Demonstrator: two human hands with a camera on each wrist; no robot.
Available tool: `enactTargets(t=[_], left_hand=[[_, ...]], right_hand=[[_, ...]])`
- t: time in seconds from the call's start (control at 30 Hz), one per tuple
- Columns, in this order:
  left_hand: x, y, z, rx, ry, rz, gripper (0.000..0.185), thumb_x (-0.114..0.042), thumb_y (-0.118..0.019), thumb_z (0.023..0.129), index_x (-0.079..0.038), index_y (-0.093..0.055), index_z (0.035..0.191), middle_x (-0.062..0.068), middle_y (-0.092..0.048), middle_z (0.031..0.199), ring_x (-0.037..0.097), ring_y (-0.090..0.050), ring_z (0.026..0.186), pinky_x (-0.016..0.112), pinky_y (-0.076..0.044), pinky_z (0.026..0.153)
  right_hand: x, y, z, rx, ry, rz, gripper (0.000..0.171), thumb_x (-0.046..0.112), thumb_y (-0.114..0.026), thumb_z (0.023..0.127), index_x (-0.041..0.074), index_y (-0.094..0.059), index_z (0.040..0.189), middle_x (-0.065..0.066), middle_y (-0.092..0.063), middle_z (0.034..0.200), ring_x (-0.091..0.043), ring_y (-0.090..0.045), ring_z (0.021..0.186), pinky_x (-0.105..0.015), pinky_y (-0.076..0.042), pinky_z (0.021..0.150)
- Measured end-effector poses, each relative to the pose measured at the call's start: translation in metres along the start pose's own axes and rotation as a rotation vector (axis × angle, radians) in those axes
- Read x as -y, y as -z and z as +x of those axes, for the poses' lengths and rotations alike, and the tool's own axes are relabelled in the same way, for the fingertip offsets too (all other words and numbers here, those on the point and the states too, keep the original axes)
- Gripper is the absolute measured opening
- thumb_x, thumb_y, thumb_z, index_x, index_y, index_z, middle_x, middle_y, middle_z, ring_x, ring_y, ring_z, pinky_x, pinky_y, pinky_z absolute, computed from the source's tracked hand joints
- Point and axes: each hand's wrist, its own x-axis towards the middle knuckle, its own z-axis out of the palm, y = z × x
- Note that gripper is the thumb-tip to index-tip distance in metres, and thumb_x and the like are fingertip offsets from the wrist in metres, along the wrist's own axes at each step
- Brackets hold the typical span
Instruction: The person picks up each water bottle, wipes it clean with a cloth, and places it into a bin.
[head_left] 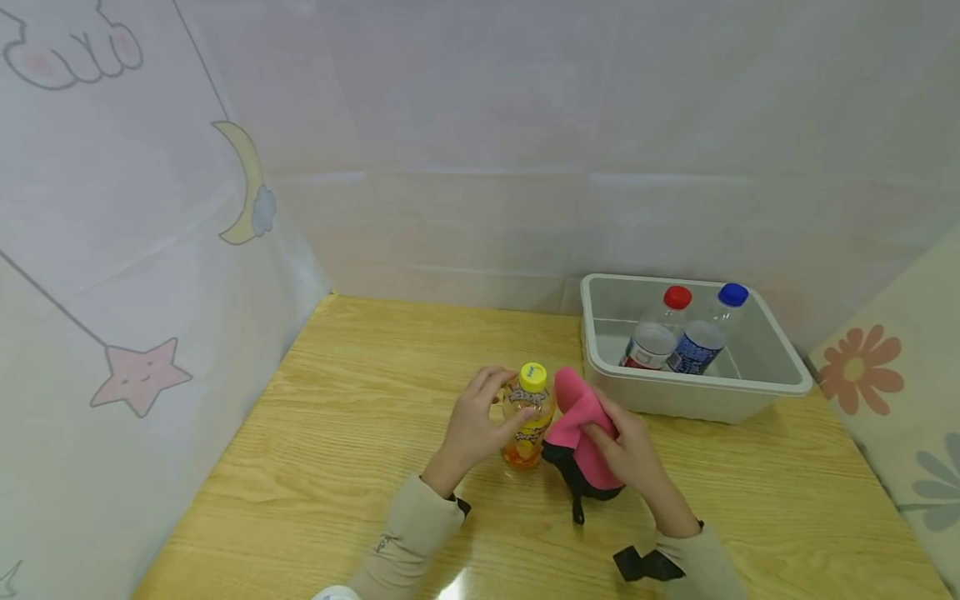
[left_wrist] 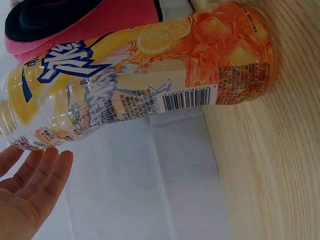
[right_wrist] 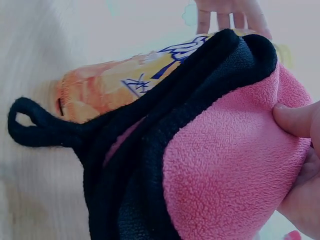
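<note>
A clear bottle with an orange-and-yellow label [head_left: 531,429] and a yellow cap [head_left: 533,377] stands upright on the table. My left hand [head_left: 472,427] is at its left side, thumb and fingers spread about its upper part. In the left wrist view, the loosely extended fingers [left_wrist: 37,180] are by the bottle's shoulder; whether they press on it I cannot tell. Right of the bottle, my right hand [head_left: 632,446] grips a folded pink cloth [right_wrist: 225,165] with black edging and a black hanging loop [right_wrist: 37,122]. The cloth partly covers the bottle in the right wrist view.
A light grey plastic bin [head_left: 690,396] stands at the back right against the curtain. Inside lean a red-capped bottle [head_left: 649,343] and a blue-capped bottle [head_left: 697,346]. Printed fabric [head_left: 465,225] hangs behind and beside the wooden table [head_left: 352,400].
</note>
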Motion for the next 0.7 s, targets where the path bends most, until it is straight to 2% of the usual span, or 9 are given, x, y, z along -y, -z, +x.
enactTargets(t=[0.13,0.3,0.5,0.7], left_hand=[[0.000,0.000,-0.001,0.006,0.023,-0.034,0.045,-0.028,-0.070,0.080,-0.003,-0.056,0.114,0.008,-0.054,0.111,0.021,-0.056,0.096,0.032,-0.053,0.069],[0.002,0.001,0.001,0.020,0.000,-0.051,0.044,-0.026,-0.069,0.081,-0.002,-0.056,0.115,0.009,-0.054,0.111,0.022,-0.056,0.095,0.031,-0.053,0.068],[0.002,0.007,0.004,0.103,0.016,-0.078,0.043,-0.024,-0.067,0.083,-0.002,-0.055,0.118,0.010,-0.055,0.111,0.022,-0.055,0.096,0.030,-0.051,0.074],[-0.001,0.013,0.007,0.174,0.040,-0.109,0.043,-0.022,-0.066,0.085,-0.001,-0.055,0.121,0.011,-0.056,0.114,0.023,-0.055,0.099,0.033,-0.051,0.078]], right_hand=[[0.005,0.001,0.005,-0.005,0.020,0.025,0.052,-0.015,-0.067,0.072,-0.008,-0.052,0.122,-0.021,-0.062,0.106,-0.030,-0.059,0.091,-0.004,-0.037,0.082],[0.009,0.003,0.010,-0.011,0.027,0.016,0.052,-0.014,-0.067,0.072,-0.008,-0.053,0.121,-0.021,-0.063,0.106,-0.030,-0.060,0.090,-0.004,-0.037,0.081],[0.011,0.002,0.013,0.001,0.048,0.012,0.051,-0.014,-0.067,0.072,-0.009,-0.053,0.121,-0.021,-0.063,0.105,-0.030,-0.060,0.089,-0.005,-0.039,0.079],[0.012,-0.001,0.015,0.044,0.026,0.013,0.050,-0.013,-0.066,0.074,-0.009,-0.052,0.122,-0.019,-0.063,0.104,-0.024,-0.060,0.087,-0.028,-0.052,0.069]])
